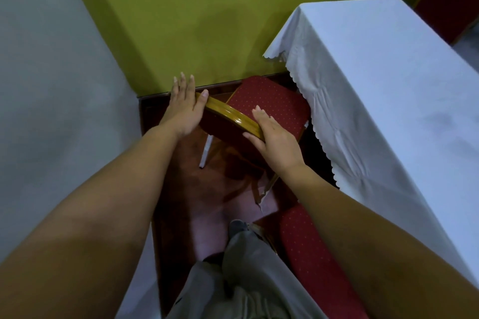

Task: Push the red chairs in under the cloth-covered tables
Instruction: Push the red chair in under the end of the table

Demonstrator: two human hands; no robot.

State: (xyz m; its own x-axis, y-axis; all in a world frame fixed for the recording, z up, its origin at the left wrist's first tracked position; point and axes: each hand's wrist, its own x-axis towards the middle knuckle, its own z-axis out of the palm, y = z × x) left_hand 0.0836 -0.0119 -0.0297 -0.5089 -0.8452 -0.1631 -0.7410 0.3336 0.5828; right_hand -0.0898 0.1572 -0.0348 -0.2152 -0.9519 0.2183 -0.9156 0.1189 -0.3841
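Note:
A red chair [272, 103] with a dotted seat and a gold wooden back rail [230, 114] stands in the narrow aisle, its seat partly beneath the edge of the white cloth-covered table [375, 90] on the right. My left hand [182, 106] lies on the left end of the rail, fingers extended, thumb over the top. At the rail's right end rests my right hand [274, 141], with its thumb wrapped under. A second red chair [308, 248] sits closer to me against the same table, partly hidden by my right forearm.
Another white-clothed table [51, 111] borders the aisle on the left. A yellow-green wall [194, 15] closes the far end. The floor [204, 204] is dark red and glossy. My legs in grey trousers [241, 280] stand in the aisle. A third red chair [451, 0] shows at top right.

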